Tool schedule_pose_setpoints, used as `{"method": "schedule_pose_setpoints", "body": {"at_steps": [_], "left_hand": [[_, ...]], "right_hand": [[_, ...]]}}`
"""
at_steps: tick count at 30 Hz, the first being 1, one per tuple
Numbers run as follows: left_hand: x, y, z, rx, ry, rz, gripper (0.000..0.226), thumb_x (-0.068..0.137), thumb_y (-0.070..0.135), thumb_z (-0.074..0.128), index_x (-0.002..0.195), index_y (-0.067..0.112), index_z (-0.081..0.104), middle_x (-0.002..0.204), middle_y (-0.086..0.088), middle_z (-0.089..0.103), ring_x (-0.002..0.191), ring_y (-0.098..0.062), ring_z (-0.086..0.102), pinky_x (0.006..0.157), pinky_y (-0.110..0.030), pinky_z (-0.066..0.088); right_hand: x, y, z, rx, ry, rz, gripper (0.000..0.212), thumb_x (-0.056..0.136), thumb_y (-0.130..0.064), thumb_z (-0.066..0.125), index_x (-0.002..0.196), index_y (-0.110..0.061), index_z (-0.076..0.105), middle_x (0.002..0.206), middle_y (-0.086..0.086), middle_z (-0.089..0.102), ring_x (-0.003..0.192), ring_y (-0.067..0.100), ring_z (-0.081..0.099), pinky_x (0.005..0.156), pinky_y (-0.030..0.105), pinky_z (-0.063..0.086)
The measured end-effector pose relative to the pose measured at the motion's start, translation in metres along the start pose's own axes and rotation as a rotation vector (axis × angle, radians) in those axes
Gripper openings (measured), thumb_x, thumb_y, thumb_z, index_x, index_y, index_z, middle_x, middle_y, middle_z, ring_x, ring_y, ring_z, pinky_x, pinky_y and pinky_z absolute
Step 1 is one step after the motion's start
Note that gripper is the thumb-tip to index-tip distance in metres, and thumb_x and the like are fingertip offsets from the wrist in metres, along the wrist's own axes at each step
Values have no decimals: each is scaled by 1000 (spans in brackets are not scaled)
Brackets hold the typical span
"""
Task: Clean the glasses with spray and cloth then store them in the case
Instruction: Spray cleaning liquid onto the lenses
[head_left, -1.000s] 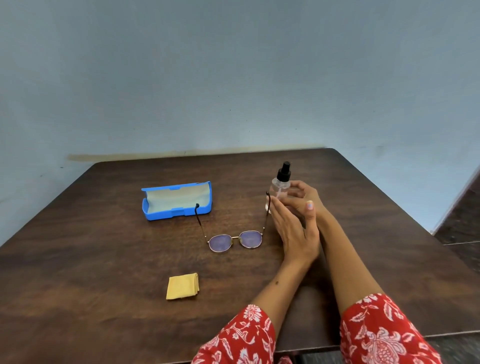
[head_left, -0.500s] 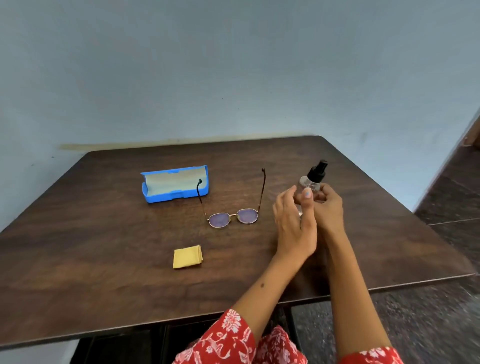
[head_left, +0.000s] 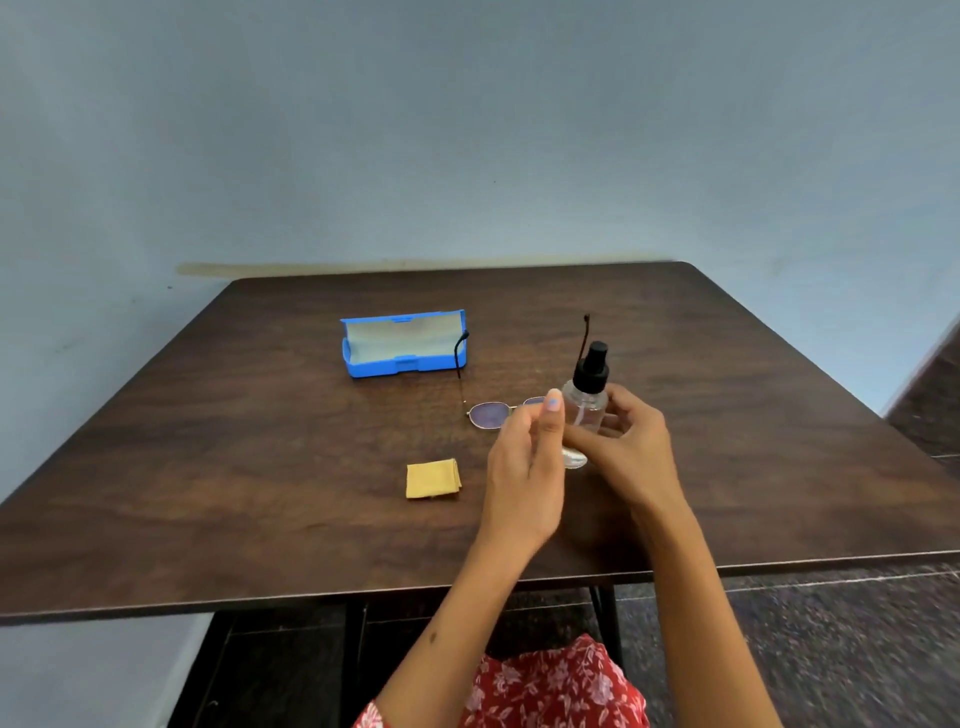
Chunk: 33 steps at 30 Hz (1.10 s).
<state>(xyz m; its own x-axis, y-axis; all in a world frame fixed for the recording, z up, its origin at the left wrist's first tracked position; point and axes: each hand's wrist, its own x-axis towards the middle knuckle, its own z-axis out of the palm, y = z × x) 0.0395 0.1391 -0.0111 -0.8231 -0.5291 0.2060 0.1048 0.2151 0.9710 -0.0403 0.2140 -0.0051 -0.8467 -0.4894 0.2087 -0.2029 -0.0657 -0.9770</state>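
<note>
Dark brown wood-grain covers the tabletop (head_left: 260, 493), and both bare forearms reach up over its near edge from a lap in red floral cloth (head_left: 545, 686). The right hand (head_left: 631, 447) is held above the tabletop toward the right of its middle, wrist bent slightly inward, its fingers curled round the clear body of a spray bottle (head_left: 586, 410). That bottle is lifted off the wood and stands nearly upright, its black pump top tipped a little to the right. The left hand (head_left: 522, 473) stands edge-on just beside the bottle on its left, palm turned toward it, thumb raised with the nail showing, fingers gently bent; whether it actually touches the bottle cannot be told, and it grips nothing that shows. The two hands are close together around the bottle.

Behind them, near the middle of the tabletop, the glasses (head_left: 491, 414) lie with temples unfolded and pointing toward the far edge; the right lens is mostly hidden by the left hand and the bottle. The left temple tip reaches the right end of the open blue glasses case (head_left: 402, 345), which sits toward the far edge, its pale lining facing up. A folded yellow cloth (head_left: 432, 479) lies nearer the near edge, left of the left hand and apart from it.
</note>
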Motion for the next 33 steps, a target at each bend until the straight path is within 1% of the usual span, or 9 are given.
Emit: {"method": "schedule_pose_setpoints", "body": {"at_steps": [2, 4, 8, 13, 16, 21, 26, 29, 33], "left_hand": [[6, -4, -17, -21, 21, -41, 50, 82, 69, 41, 90, 27, 67, 92, 3, 72, 92, -11, 66, 86, -38, 52], [14, -7, -39, -19, 87, -65, 33, 87, 52, 52, 83, 24, 68, 83, -1, 72, 83, -17, 68, 85, -44, 54], [37, -19, -81, 62, 309, -92, 10, 82, 26, 70, 88, 18, 67, 83, 1, 70, 81, -17, 67, 77, -30, 56], [67, -36, -100, 337, 84, -185, 41, 69, 22, 82, 107, 15, 66, 96, 2, 67, 82, -11, 62, 72, -19, 50], [80, -38, -101, 402, -56, -144, 44, 66, 21, 84, 107, 16, 67, 97, 2, 68, 75, -7, 60, 70, -15, 48], [94, -37, -102, 470, -208, -104, 35, 67, 18, 83, 100, 15, 72, 88, 3, 70, 76, -7, 61, 71, -16, 46], [98, -44, -102, 491, -201, -40, 22, 73, 18, 78, 94, 14, 75, 87, -1, 72, 76, -8, 61, 72, -20, 47], [96, -47, -101, 477, -153, -8, 16, 78, 20, 75, 93, 15, 75, 84, 3, 72, 75, -5, 62, 70, -16, 48], [92, -49, -101, 380, -83, -3, 12, 81, 15, 71, 93, 14, 73, 81, 1, 72, 68, -4, 66, 70, -16, 53]], "right_hand": [[-2, -1, 3, 6, -8, -7, 25, 78, 5, 60, 90, -17, 64, 77, -4, 65, 74, 8, 61, 72, 22, 49], [-4, 0, 8, 2, 0, -25, 28, 78, 4, 61, 88, -22, 63, 78, -1, 67, 77, 13, 62, 72, 21, 50], [-4, -2, 17, 149, -25, -8, 24, 80, -9, 59, 101, -21, 59, 81, 6, 68, 75, 18, 66, 77, 29, 54], [-4, -4, 22, 304, -61, 77, 27, 72, -16, 62, 98, -15, 56, 75, 6, 63, 58, 16, 59, 57, 31, 52], [-4, -6, 25, 385, -85, 159, 31, 65, -14, 69, 94, -15, 58, 77, 8, 56, 56, 12, 55, 48, 28, 49], [-2, -9, 20, 511, -199, 172, 45, 75, -18, 65, 119, -20, 53, 72, 9, 59, 56, 17, 57, 48, 30, 50], [0, -7, 17, 572, -283, 206, 54, 79, -21, 56, 131, -29, 46, 82, 10, 61, 59, 18, 56, 49, 29, 48], [-1, -5, 17, 632, -258, 239, 71, 71, -18, 67, 131, -43, 40, 78, 8, 60, 51, 16, 52, 42, 27, 46], [0, -8, 20, 607, -209, 232, 72, 76, -9, 67, 129, -48, 39, 78, 11, 60, 56, 21, 58, 46, 30, 49]]}}
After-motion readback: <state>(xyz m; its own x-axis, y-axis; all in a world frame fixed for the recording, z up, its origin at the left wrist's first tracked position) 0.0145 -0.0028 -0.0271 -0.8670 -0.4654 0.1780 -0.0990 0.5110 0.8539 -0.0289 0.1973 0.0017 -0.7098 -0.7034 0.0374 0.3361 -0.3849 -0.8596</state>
